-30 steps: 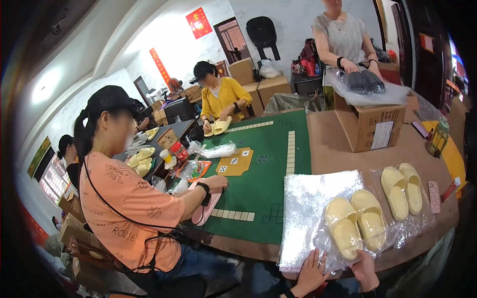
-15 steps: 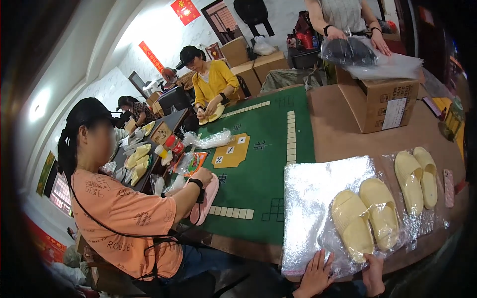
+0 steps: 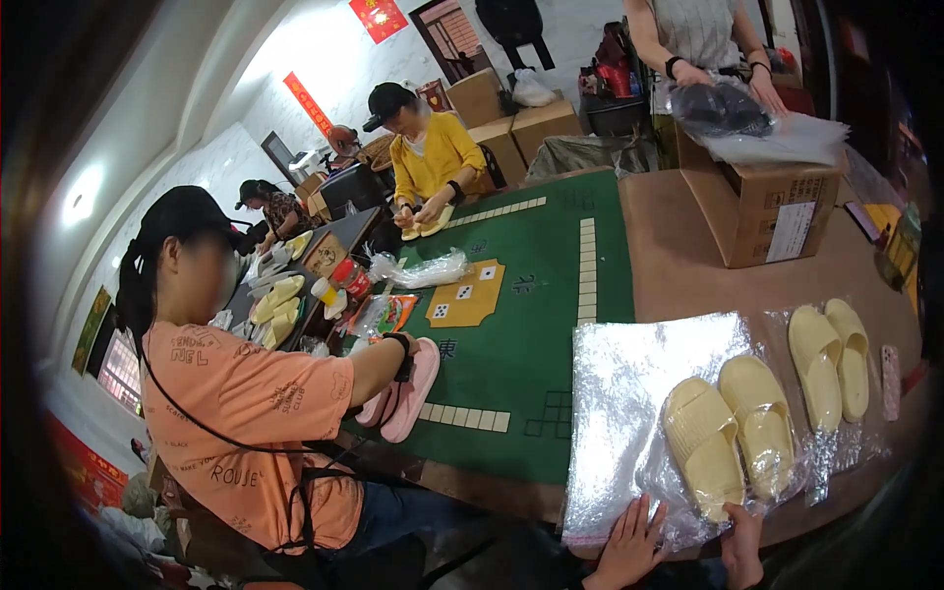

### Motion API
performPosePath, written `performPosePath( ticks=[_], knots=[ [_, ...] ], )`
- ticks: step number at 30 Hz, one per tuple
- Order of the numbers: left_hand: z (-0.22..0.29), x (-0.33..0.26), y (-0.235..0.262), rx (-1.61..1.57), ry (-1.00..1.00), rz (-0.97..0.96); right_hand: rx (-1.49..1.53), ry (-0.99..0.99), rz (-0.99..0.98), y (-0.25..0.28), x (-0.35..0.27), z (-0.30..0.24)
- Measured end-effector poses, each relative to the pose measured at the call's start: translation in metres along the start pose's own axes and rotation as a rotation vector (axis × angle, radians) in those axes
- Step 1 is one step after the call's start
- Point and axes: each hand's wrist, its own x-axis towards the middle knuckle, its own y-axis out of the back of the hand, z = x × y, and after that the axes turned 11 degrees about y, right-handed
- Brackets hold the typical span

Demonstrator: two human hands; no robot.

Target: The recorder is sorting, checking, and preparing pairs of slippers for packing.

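A pair of pale yellow slippers (image 3: 705,447) lies in a clear plastic bag (image 3: 629,393) at the lower right of the table. My left hand (image 3: 629,551) rests flat on the near edge of the plastic, its fingers stretched out. Close beside it, my right hand (image 3: 742,549) has its fingers closed at the near end of the left slipper, with the film between. Part of that grip is hidden. A second yellow pair (image 3: 814,366) sits to the right, on or in more clear film.
A pink phone (image 3: 890,383) lies at the right edge. Farther back, a person's hands (image 3: 693,77) handle bagged dark slippers over a cardboard box (image 3: 777,211). On my left, a person in orange (image 3: 256,413) works at pink slippers (image 3: 411,391) on the green table mat (image 3: 536,383).
The view has shifted slightly. The person in orange has drawn a second pink slipper beside the first, the arm reaching farther over them. My hands stay in nearly the same place.
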Motion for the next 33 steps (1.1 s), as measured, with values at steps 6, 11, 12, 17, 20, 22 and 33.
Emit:
performPosePath(
  ticks=[6, 11, 12, 17, 20, 22, 33],
  knots=[
    [0.000, -0.005, 0.002, -0.062, 0.015, -0.027, 0.076, -0.105, -0.124, 0.026, 0.020, -0.012],
    [-0.007, 0.002, -0.021, 0.007, -0.076, 0.076, 0.054, 0.110, -0.104, -0.001, -0.018, -0.071],
    [-0.010, 0.001, -0.018, 0.049, -0.031, 0.040, 0.050, 0.124, -0.098, -0.004, -0.017, -0.073],
    [-0.020, 0.004, -0.031, -0.009, -0.047, 0.051, -0.088, 0.081, -0.207, 0.004, -0.008, -0.068],
    [-0.023, 0.005, -0.021, 0.045, -0.029, 0.010, -0.040, 0.070, -0.281, -0.012, -0.009, -0.064],
    [-0.025, 0.003, -0.015, -0.004, -0.066, 0.025, -0.026, -0.020, -0.274, -0.016, -0.010, -0.068],
    [-0.020, -0.005, -0.024, -0.007, -0.119, 0.149, -0.164, 0.263, -0.135, -0.033, 0.011, -0.156]
  ],
)
